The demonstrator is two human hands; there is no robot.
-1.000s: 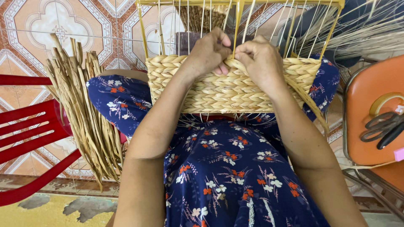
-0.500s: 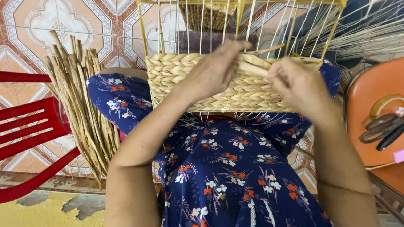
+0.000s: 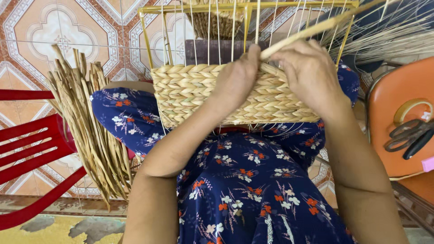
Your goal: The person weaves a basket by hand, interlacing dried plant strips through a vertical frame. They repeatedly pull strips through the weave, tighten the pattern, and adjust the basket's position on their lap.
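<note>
Basket: half-woven basket (image 3: 212, 92) rests on my lap, braided rows built up around a yellow wire frame (image 3: 246, 8) strung with thin upright strands.
Strand: flat pale straw strand (image 3: 312, 29) runs from the top woven row up and away to the right, past the frame's far corner.
Left hand: my left hand (image 3: 237, 77) presses against the top edge of the weave, fingers curled together over the rim just beside where the strand leaves it; whether it pinches the strand there I cannot tell.
Right hand: my right hand (image 3: 307, 74) is closed on the strand close to the rim, knuckles up, wrist bent down toward the basket.
Arms: both forearms reach forward from my lap, elbows wide, hands nearly touching at the rim.
Risk, strand: I judge the dry strand may crack or fray if bent sharply round an upright.
Risk, weave: if my left hand eases, the last braid could slacken and leave a gap.
Nearby: bundle of dried leaves (image 3: 90, 131) leans by a red plastic chair (image 3: 31, 149) on my left; scissors (image 3: 409, 138) lie on an orange stool (image 3: 398, 90) on my right.
</note>
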